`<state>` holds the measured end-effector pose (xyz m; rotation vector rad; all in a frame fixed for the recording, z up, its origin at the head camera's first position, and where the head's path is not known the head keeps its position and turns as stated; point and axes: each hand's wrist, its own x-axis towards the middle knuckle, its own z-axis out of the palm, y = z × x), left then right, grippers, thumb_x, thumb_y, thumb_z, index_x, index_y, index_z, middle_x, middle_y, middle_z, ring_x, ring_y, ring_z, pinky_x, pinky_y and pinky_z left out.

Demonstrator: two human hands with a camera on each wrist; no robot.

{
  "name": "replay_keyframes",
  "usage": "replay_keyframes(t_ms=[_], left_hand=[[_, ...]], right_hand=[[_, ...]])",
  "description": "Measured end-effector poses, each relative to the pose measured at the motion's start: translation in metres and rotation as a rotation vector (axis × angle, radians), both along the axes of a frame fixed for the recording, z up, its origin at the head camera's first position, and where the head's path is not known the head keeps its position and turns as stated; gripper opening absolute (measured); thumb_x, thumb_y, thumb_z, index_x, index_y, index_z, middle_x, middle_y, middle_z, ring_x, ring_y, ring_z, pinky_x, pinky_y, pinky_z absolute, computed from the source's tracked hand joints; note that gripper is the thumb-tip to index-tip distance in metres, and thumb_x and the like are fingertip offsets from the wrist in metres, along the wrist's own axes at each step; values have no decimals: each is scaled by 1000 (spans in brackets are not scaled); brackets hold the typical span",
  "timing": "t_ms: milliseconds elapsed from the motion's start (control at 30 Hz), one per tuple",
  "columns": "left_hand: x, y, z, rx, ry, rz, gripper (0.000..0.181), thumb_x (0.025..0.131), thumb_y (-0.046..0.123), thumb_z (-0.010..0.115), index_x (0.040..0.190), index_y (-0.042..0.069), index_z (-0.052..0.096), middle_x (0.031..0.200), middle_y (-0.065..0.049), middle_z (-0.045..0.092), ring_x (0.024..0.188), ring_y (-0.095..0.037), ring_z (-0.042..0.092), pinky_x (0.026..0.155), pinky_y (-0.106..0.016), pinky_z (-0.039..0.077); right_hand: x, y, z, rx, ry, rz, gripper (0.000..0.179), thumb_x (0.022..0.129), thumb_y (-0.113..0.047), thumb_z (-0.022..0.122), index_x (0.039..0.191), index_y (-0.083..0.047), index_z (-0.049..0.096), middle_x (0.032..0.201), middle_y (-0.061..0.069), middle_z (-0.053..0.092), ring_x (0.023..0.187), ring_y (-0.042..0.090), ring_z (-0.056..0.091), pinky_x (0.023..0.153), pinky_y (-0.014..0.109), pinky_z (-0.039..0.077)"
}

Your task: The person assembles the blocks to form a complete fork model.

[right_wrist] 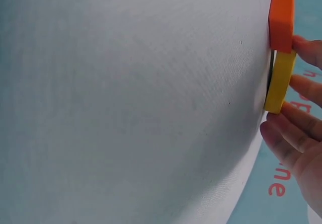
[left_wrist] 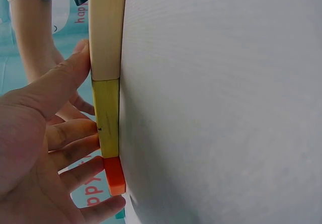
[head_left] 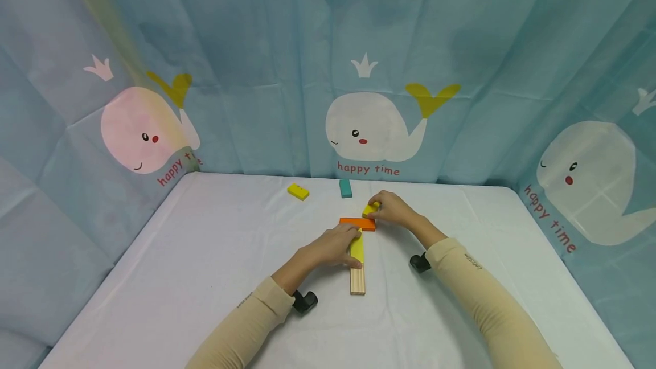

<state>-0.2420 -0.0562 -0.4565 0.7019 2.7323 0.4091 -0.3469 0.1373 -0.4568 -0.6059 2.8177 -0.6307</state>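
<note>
"How do the hands stand?"

"Well apart from each other. The right hand point(head_left: 392, 208) pinches the gripped yellow block point(head_left: 370, 210) between thumb and fingers. The left hand point(head_left: 334, 246) has its fingers spread, touching the side of the row."

"Which row?"

"On the counter point(head_left: 174, 278), midway between its left and right edges. Nearest the front edge lies the plain wooden block point(head_left: 357, 282); the middle yellow block point(head_left: 357, 251) meets it end to end, and the orange block point(head_left: 356, 223) lies crosswise beyond, roughly parallel to the far edge."

"And the gripped yellow block?"

"On the orange block's far side, toward its right end, slanting to the far right corner. Whether the two touch, one cannot tell."

"Anything else?"

"Near the far edge, the teal block point(head_left: 345, 188) sits close to its middle, and the loose yellow block point(head_left: 298, 191) lies farther toward the far left corner."
</note>
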Motion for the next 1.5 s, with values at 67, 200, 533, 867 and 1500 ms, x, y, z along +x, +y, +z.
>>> replay_keyframes(t_ms=[67,200,533,867,1500], left_hand=[[0,0,0,0,-1,0,77,78,50,77,139,12,50,146,-3,48,129,-18,46,110,-38,42],[-1,0,0,1,-3,-2,77,78,50,77,139,12,50,147,-2,47,131,-19,44,110,-39,42],[0,0,0,13,-11,2,77,78,50,77,139,11,51,146,-4,48,130,-20,45,110,-39,42],[-2,0,-2,8,-1,-4,77,77,51,77,138,11,51,144,-3,49,127,-18,46,108,-38,43],[0,0,2,9,-3,-2,76,78,49,78,138,11,52,144,-3,49,128,-19,46,109,-40,42]], right_hand=[[0,0,0,0,-1,0,40,86,-30,75,115,-3,69,121,14,62,110,28,57,103,46,48],[0,0,0,-2,0,-2,39,86,-29,74,115,-3,70,122,15,62,112,29,57,104,46,47],[-1,0,-3,19,-2,4,35,89,-25,71,116,-3,70,123,15,61,115,30,57,105,46,47],[2,-1,-1,20,7,-5,34,89,-23,70,116,-3,70,125,17,60,117,32,56,105,48,46],[1,-1,-5,10,-10,-34,35,88,-24,72,116,-4,70,126,16,60,117,31,57,105,46,47]])
